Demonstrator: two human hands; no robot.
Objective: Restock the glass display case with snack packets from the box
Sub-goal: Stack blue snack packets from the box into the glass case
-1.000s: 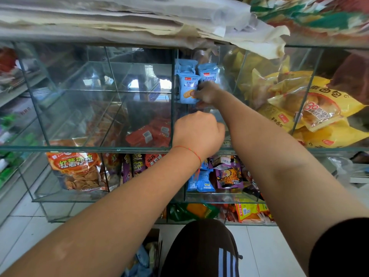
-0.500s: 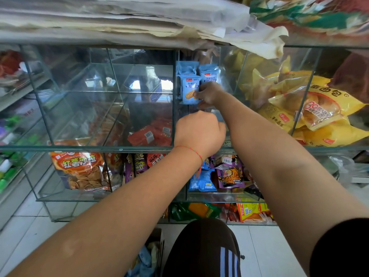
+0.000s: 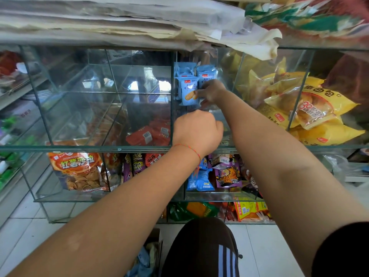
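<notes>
Several light-blue snack packets (image 3: 187,90) stand upright in the upper middle compartment of the glass display case (image 3: 119,149). My right hand (image 3: 212,91) reaches into that compartment and pinches the right edge of the front blue packet. My left hand (image 3: 196,132) hovers as a curled fist just below it, at the compartment's front edge; anything inside the fist is hidden. The box (image 3: 148,256) stands on the floor by my knee, with blue packets showing inside.
Yellow bread bags (image 3: 311,108) fill the compartment to the right. Red packets (image 3: 147,134) lie in the compartment to the left. The shelf below holds an orange chip bag (image 3: 77,170) and purple and blue packets (image 3: 225,172). Paper and bags are piled on top of the case.
My right hand has stayed on the front blue packet, shifting only slightly. My left fist has barely moved.
</notes>
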